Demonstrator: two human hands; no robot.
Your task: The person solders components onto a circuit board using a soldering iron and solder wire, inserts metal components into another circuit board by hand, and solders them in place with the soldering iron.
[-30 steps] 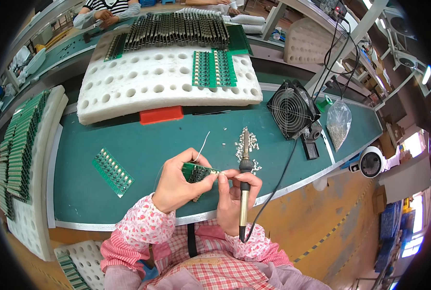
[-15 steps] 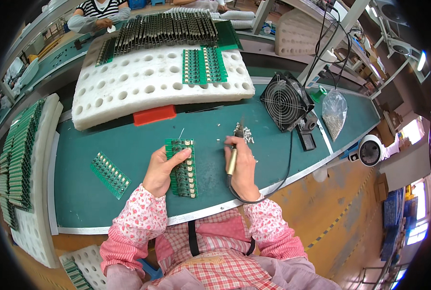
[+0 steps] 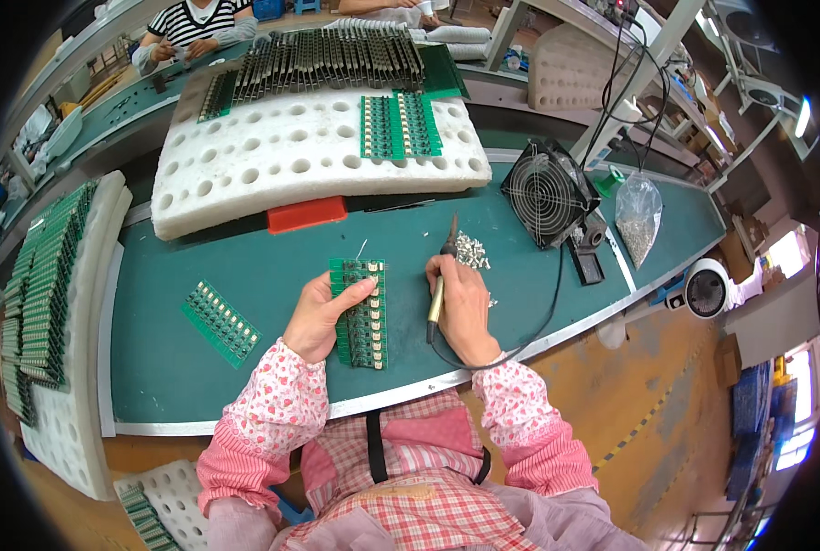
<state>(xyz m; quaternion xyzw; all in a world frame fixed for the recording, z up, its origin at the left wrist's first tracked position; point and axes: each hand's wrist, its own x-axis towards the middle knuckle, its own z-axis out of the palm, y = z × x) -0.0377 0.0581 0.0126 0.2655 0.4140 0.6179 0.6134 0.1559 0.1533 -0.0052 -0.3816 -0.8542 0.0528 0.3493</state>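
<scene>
My left hand (image 3: 314, 320) is closed on the left edge of a green circuit board (image 3: 365, 335), its thumb lying across the upper part near a row of small white components. A thin pale wire (image 3: 362, 248) shows just beyond the board's far end. My right hand (image 3: 463, 308) grips a soldering iron (image 3: 436, 305) by its gold-coloured handle, the tip pointing away from me and apart from the board. Beside the iron lies a heap of small silvery metal parts (image 3: 471, 252). A second green board (image 3: 221, 323) rests on the green mat to the left.
A white foam block (image 3: 272, 197) bears rows of boards, with a red tray (image 3: 307, 215) at its near edge. Farther right are a black fan (image 3: 548, 195), a solder spool (image 3: 609, 182) and a bag of small parts (image 3: 638, 220). Another foam stack (image 3: 79, 432) flanks the left; a co-worker (image 3: 194, 28) sits opposite.
The whole view has shifted slightly, moving the bench rightward in the picture. The iron, blurred before, now shows sharply. Across the bench, the co-worker's hands have moved. My left hand keeps its hold.
</scene>
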